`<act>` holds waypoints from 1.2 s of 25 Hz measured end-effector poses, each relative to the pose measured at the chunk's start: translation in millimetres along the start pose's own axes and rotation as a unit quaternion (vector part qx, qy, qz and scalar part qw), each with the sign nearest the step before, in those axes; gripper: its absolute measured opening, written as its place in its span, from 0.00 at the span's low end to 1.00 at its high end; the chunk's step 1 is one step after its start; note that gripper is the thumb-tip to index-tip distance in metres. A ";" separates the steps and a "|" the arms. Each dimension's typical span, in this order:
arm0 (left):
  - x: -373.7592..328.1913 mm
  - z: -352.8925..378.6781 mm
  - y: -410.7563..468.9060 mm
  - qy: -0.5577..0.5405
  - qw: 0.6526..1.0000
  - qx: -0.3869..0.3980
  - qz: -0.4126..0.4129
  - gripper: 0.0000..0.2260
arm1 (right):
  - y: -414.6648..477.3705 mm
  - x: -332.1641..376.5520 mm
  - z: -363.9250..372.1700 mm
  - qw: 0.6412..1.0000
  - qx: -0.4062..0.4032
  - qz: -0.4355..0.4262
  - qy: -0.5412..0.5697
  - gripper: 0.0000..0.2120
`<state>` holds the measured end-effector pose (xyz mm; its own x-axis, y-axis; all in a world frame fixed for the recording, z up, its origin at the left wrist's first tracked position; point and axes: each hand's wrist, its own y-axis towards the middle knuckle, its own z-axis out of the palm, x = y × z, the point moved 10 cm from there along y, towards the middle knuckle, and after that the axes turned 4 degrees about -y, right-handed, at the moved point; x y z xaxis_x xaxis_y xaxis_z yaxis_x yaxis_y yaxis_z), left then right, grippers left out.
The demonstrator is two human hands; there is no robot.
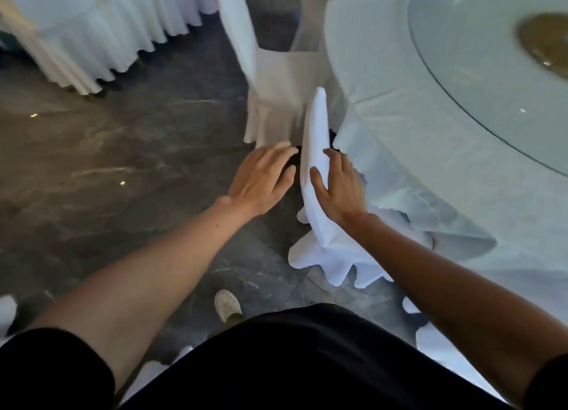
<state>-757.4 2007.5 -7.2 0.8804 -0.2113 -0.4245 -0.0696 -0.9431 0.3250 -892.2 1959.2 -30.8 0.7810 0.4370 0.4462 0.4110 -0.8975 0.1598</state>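
A long white cloth (314, 139) stands up in a narrow fold between my two hands, beside the round table. Its lower end fans out in scalloped folds under my right forearm. My right hand (341, 191) lies flat against the cloth with straight fingers, the thumb spread across its front. My left hand (261, 179) is just left of the cloth with fingers extended, apart from it and holding nothing. Something dark shows between the hands; I cannot tell what it is.
A round table with a white tablecloth (399, 127) and a glass turntable (479, 71) fills the right side. A chair in a white cover (276, 80) stands behind the cloth. More skirted furniture (92, 34) lines the far left. Dark marble floor (107, 170) lies below, with my shoe (227, 305) on it.
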 end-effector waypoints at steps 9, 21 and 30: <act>54.9 10.0 60.2 -0.027 0.982 0.090 0.167 0.19 | 24.6 17.6 25.1 0.981 -0.037 0.186 -0.031 0.24; 66.5 94.2 145.9 0.035 0.877 0.289 0.382 0.22 | 66.5 -23.8 90.3 0.951 0.039 0.305 -0.026 0.22; 52.2 129.1 175.7 0.015 0.763 0.300 0.573 0.16 | 66.4 -28.1 96.6 0.912 0.063 0.394 -0.100 0.11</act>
<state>-784.2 1797.7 -81.3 0.0905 -0.9874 -0.1295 -0.9954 -0.0939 0.0199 -841.4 1893.0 -117.8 0.9219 -0.3271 0.2077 -0.2734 -0.9290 -0.2495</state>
